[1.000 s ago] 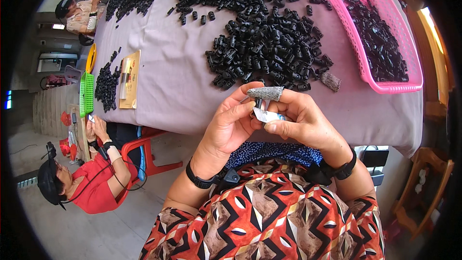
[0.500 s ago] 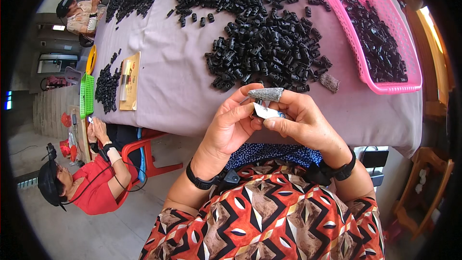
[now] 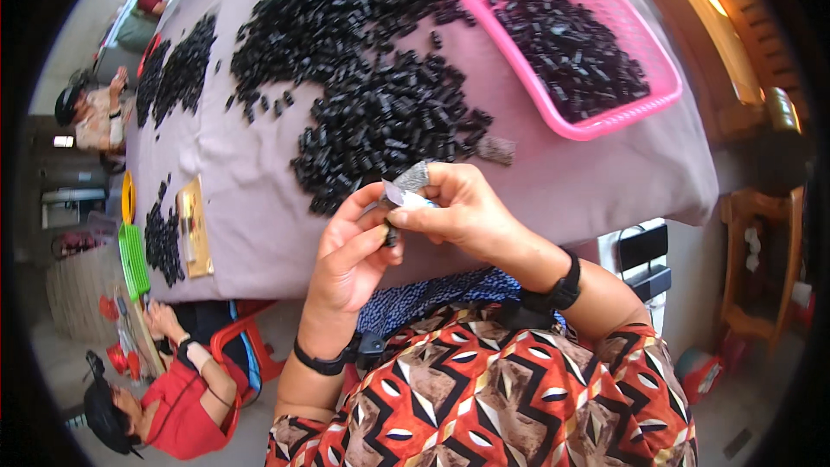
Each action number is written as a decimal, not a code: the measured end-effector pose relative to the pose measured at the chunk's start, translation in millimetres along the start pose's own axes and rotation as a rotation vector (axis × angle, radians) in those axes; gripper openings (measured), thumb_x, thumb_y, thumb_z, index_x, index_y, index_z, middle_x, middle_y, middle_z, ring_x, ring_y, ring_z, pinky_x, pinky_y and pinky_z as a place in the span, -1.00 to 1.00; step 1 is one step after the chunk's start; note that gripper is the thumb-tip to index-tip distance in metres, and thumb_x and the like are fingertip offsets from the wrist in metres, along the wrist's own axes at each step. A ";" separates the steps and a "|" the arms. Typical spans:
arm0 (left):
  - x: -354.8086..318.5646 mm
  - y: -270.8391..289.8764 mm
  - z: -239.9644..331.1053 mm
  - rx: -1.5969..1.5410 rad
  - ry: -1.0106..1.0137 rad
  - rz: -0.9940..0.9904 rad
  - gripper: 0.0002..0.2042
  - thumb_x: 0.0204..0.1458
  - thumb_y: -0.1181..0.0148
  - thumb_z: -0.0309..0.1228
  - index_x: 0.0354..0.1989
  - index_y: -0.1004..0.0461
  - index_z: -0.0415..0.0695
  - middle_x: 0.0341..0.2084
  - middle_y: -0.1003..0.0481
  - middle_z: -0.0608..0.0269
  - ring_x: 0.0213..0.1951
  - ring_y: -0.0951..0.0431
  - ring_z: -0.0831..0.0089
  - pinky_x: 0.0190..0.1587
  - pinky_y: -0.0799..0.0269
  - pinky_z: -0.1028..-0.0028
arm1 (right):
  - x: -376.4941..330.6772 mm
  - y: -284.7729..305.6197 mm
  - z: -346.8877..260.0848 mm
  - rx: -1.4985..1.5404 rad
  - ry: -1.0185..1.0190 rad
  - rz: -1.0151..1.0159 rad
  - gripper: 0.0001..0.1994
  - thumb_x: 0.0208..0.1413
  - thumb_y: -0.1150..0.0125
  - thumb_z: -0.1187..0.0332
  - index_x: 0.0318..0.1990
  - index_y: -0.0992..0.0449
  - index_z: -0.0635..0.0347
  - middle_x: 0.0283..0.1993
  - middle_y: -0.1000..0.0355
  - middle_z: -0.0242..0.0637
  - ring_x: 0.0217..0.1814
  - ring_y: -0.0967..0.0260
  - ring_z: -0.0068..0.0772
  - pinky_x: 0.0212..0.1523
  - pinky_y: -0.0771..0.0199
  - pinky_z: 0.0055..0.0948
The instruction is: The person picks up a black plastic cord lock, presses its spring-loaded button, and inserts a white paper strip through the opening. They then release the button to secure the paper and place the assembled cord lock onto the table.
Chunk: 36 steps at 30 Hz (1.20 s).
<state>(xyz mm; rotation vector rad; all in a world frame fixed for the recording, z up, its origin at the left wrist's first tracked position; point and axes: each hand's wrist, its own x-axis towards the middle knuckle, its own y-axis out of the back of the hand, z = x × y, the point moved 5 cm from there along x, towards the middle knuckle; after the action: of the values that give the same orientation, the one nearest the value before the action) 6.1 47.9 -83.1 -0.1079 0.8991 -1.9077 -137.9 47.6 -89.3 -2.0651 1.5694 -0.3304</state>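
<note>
Both hands meet just over the table's near edge. Between the thumb and fingers of my left hand (image 3: 346,251) is a small black plastic piece, which looks like a cord lock (image 3: 391,235). My right hand (image 3: 462,212) pinches a small white piece (image 3: 413,201), paper or cloth, I cannot tell which; its pale flap reaches the left fingertips. A grey knitted finger cover (image 3: 410,177) sits on my right index finger. Just beyond my hands spreads a pile of similar black cord locks (image 3: 389,112). Another grey knitted cover (image 3: 496,150) lies at the pile's right edge.
A pink basket (image 3: 596,128) holding more black pieces stands at the right on the cloth-covered table (image 3: 259,233). Leftward lie smaller black heaps (image 3: 162,242), a brown envelope (image 3: 195,225) and a green basket (image 3: 133,259). A person in red (image 3: 186,402) sits at the left.
My view has turned, shifting the table contents leftward. My hands have tipped the white piece, and the black cord lock now shows lower, in my left fingertips.
</note>
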 end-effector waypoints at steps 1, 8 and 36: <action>2.0 -6.3 4.6 0.021 -0.015 -0.028 -0.53 0.01 -0.09 -0.57 0.15 -0.19 -0.22 -0.29 -0.46 0.16 -0.40 -0.48 0.49 -0.36 -0.43 0.56 | -0.8 4.8 -3.4 0.006 0.021 0.053 -0.82 0.00 -0.29 0.39 -0.25 -0.49 0.24 -0.46 -0.45 -0.45 -0.57 -0.24 -0.78 -0.61 -0.16 -0.73; 58.9 -80.2 52.5 0.244 -0.200 -0.118 -0.74 0.08 -0.08 -0.54 -0.04 -0.39 -0.26 -0.30 -0.48 0.23 -0.31 -0.52 0.51 -0.28 -0.48 0.57 | 4.2 20.7 2.2 0.242 0.113 0.194 -0.81 0.05 -0.25 0.36 -0.24 -0.40 0.21 -0.51 -0.34 -0.50 -0.64 -0.17 -0.76 -0.66 -0.08 -0.72; 17.4 20.4 46.4 1.445 -0.446 0.286 -0.82 -0.08 -0.24 -0.59 -0.25 -0.49 -0.26 -0.47 -0.36 0.31 -0.54 -0.35 0.63 -0.44 -0.32 0.62 | 3.5 17.9 1.1 -0.118 0.143 0.251 -0.69 0.09 -0.19 0.43 0.00 -0.41 0.26 -0.39 -0.39 -0.48 -0.53 -0.18 -0.79 -0.58 -0.12 -0.75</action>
<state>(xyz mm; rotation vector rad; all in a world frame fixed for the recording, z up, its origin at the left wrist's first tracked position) 32.5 3.9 -67.5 0.4227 -0.8042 -1.7314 -151.0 41.1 -100.3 -1.9360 1.9535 -0.3047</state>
